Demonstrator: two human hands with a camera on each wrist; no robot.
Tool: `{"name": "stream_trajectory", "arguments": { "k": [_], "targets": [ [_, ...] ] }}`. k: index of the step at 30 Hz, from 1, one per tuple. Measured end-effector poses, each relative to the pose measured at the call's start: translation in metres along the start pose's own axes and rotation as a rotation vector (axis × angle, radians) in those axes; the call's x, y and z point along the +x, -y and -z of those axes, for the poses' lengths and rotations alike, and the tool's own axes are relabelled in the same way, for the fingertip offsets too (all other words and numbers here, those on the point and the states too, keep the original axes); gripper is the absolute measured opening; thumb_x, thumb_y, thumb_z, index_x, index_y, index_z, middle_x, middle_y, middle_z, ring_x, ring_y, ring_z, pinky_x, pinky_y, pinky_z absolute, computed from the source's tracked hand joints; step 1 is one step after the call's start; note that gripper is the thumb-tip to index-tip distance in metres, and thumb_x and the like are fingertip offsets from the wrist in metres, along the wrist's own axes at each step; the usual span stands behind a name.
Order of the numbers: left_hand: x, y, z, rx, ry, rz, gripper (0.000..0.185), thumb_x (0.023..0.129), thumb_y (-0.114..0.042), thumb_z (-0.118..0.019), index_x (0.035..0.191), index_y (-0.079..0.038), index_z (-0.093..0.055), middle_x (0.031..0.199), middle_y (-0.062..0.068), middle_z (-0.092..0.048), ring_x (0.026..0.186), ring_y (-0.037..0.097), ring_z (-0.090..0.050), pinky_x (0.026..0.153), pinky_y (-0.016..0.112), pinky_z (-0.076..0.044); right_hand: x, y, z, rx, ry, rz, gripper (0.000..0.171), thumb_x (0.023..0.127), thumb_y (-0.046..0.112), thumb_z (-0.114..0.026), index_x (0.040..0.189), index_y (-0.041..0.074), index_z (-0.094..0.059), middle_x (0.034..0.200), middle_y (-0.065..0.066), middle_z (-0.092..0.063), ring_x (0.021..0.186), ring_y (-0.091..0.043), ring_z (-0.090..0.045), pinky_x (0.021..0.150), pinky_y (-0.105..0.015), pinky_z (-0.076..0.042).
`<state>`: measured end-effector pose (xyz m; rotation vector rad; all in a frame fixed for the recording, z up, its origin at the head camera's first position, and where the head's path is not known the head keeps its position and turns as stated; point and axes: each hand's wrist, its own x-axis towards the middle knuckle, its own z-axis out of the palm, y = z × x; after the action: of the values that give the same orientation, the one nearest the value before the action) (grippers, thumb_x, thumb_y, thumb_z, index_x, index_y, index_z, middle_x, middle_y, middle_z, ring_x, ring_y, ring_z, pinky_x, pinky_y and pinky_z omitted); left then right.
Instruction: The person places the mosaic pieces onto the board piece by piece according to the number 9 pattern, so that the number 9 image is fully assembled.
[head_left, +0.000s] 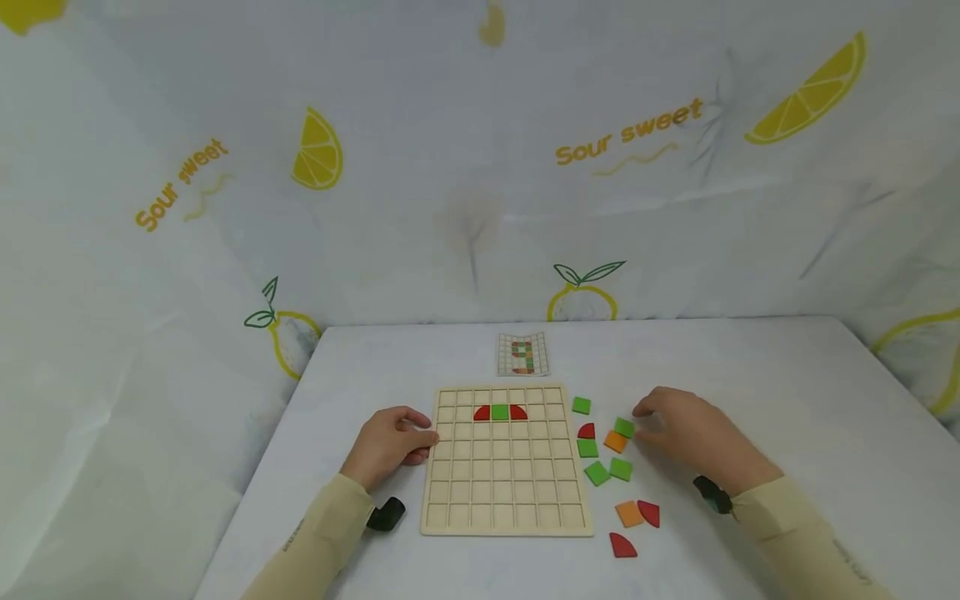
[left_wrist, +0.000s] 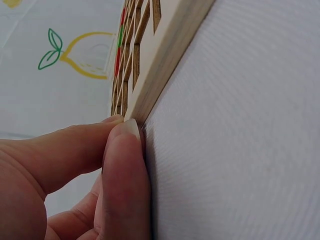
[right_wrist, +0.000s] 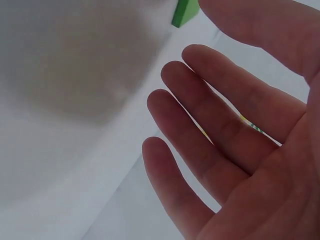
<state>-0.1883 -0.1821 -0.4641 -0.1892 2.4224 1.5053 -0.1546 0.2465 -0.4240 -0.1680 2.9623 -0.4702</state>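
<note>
A pale wooden grid board [head_left: 504,479] lies flat on the table. In its second row sit a red quarter-round tile [head_left: 482,413], a green square tile [head_left: 500,412] and another red quarter-round tile [head_left: 517,412]. My left hand [head_left: 392,442] pinches the board's left edge between thumb and finger; the left wrist view has those fingertips [left_wrist: 131,129] right at the rim. Off the board's right side, my right hand [head_left: 678,425] hovers beside a green square tile [head_left: 624,427] that overlaps an orange square tile [head_left: 616,442]. Its palm is bare and its fingers [right_wrist: 220,125] are spread loosely.
Several more loose tiles lie right of the board, among them a green square [head_left: 581,405], an orange square [head_left: 630,513] and a red quarter-round [head_left: 622,546]. Behind the board lies a small printed pattern card [head_left: 522,355]. A lemon-print cloth [head_left: 420,208] hangs behind the white table [head_left: 750,375].
</note>
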Motion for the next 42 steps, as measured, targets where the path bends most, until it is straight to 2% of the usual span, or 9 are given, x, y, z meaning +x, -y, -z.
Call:
{"name": "stream_trajectory", "arguments": {
  "k": [6,15,27,35,42],
  "targets": [
    [0.001,0.004,-0.001,-0.02,0.005,0.001,0.026,0.09,-0.013,-0.087,0.111,-0.004,-0.074,0.083,0.008,-0.074,0.066,0.012,-0.07,0.068,0.028,-0.067,0.004,0.0,-0.008,-0.008,0.008,0.009,0.03,0.089,0.02,-0.088,0.113,0.004,-0.079,0.111,-0.009,-0.077,0.11,-0.036,-0.07,0.102,-0.06,-0.06],
    [-0.003,0.0,0.001,-0.012,0.005,-0.007,0.029,0.09,-0.015,-0.088,0.113,-0.003,-0.073,0.085,0.008,-0.073,0.067,0.013,-0.071,0.067,0.027,-0.066,0.007,0.0,-0.011,-0.011,-0.005,0.005,0.026,0.089,0.018,-0.087,0.11,0.004,-0.08,0.11,-0.01,-0.076,0.105,-0.034,-0.07,0.099,-0.06,-0.061],
    [-0.002,0.002,0.004,-0.008,-0.007,0.003,0.028,0.09,-0.015,-0.088,0.112,-0.004,-0.074,0.086,0.008,-0.074,0.067,0.013,-0.071,0.067,0.027,-0.066,0.018,0.006,-0.012,-0.011,0.002,0.008,0.024,0.09,0.019,-0.086,0.109,0.005,-0.08,0.11,-0.009,-0.076,0.106,-0.034,-0.069,0.099,-0.058,-0.061],
    [-0.001,0.002,0.004,0.001,-0.008,-0.002,0.029,0.09,-0.014,-0.089,0.112,-0.003,-0.074,0.086,0.009,-0.074,0.067,0.013,-0.071,0.067,0.027,-0.067,0.026,0.025,-0.007,0.025,-0.001,0.05,0.024,0.092,0.022,-0.083,0.112,0.008,-0.08,0.115,-0.009,-0.076,0.109,-0.033,-0.068,0.098,-0.057,-0.062],
    [-0.001,0.0,0.001,-0.016,0.005,0.001,0.029,0.09,-0.014,-0.088,0.113,-0.004,-0.074,0.087,0.008,-0.075,0.069,0.013,-0.072,0.068,0.027,-0.067,0.037,0.051,-0.012,0.035,0.022,0.077,0.027,0.094,0.027,-0.085,0.114,0.01,-0.081,0.118,-0.005,-0.075,0.107,-0.026,-0.067,0.096,-0.05,-0.063]
  ]
}}
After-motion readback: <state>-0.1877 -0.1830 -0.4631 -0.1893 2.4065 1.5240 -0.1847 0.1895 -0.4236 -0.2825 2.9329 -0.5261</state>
